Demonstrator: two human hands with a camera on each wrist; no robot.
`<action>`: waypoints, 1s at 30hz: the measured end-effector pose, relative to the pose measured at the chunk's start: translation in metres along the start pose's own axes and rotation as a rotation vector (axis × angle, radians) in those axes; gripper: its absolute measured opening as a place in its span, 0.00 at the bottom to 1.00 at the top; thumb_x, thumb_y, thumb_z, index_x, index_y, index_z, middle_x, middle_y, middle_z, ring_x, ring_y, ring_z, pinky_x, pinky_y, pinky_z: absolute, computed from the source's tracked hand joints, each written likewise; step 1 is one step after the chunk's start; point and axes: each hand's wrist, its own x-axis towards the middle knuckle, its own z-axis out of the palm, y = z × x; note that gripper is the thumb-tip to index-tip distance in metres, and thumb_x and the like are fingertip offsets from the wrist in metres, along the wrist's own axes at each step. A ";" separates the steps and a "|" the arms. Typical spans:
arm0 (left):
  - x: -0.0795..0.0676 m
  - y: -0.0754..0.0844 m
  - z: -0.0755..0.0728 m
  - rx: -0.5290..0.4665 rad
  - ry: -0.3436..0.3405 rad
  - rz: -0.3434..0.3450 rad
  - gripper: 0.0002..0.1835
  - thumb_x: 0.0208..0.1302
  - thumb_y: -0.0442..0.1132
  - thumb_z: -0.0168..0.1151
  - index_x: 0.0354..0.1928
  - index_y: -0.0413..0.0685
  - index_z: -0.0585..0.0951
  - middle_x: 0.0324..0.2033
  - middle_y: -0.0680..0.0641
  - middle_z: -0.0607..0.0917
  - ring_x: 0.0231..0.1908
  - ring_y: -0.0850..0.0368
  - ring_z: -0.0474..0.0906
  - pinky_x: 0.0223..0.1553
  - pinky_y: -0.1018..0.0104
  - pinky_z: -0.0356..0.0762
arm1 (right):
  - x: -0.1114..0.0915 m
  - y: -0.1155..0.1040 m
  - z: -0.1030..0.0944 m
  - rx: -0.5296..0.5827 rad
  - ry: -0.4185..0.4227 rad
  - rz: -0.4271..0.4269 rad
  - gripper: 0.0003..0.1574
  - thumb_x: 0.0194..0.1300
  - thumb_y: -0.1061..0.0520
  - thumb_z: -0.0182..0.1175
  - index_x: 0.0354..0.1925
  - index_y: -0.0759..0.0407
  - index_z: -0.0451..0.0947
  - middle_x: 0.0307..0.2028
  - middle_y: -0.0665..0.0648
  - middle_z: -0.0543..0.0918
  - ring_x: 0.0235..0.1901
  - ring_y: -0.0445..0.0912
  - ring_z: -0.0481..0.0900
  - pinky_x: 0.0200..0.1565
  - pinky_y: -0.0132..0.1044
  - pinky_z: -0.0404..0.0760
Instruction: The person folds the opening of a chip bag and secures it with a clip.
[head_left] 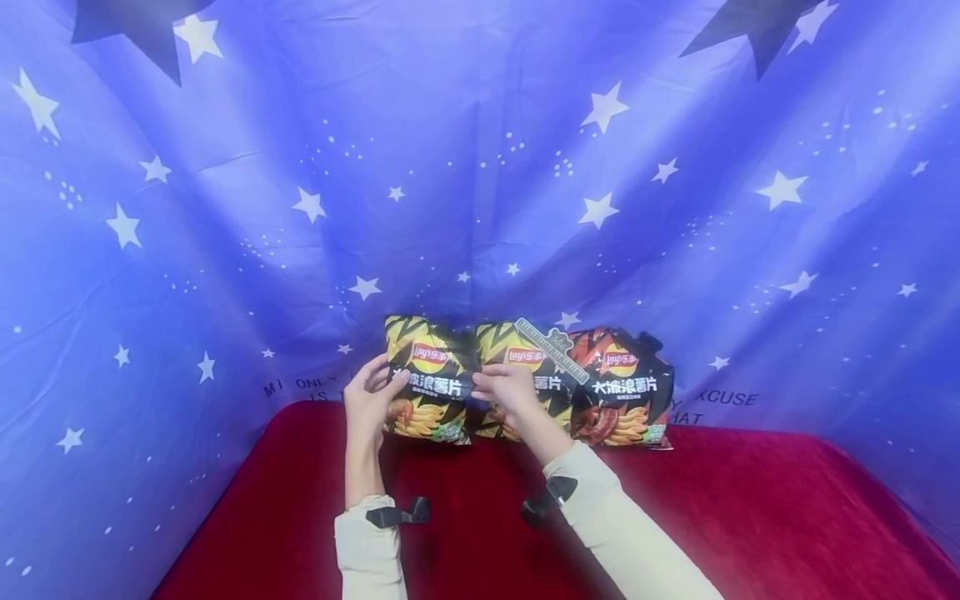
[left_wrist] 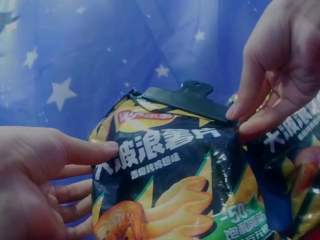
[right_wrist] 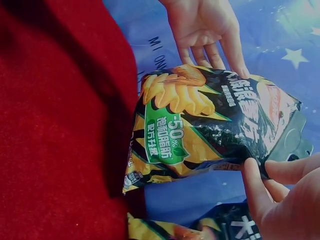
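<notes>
A black and yellow bag of potato chips (head_left: pixel 427 392) stands at the left of a row, a black clip (left_wrist: pixel 187 102) across its top edge. My left hand (head_left: pixel 369 400) holds this bag by its left side, thumb on the front and the other fingers reaching behind. At its upper right corner, by the end of the clip, my right hand (right_wrist: pixel 292 195) pinches the bag between thumb and fingers. Partly behind the right hand stands a second yellow and black chip bag (head_left: pixel 495 342), a pale ruler-shaped clip (head_left: pixel 552 350) slanting over its top.
To the right stands a red and black chip bag (head_left: pixel 618 392) with a black clip (head_left: pixel 648 340) at its upper right. The bags rest on a red cloth-covered table (head_left: pixel 465 517). Close behind hangs a blue star-patterned curtain (head_left: pixel 480 167).
</notes>
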 end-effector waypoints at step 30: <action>0.009 -0.028 0.007 0.055 0.014 -0.116 0.28 0.70 0.32 0.62 0.70 0.38 0.71 0.62 0.30 0.78 0.53 0.47 0.80 0.47 0.69 0.83 | 0.004 0.019 0.009 0.006 -0.005 0.034 0.24 0.71 0.69 0.55 0.63 0.76 0.72 0.54 0.77 0.82 0.35 0.43 0.87 0.42 0.33 0.88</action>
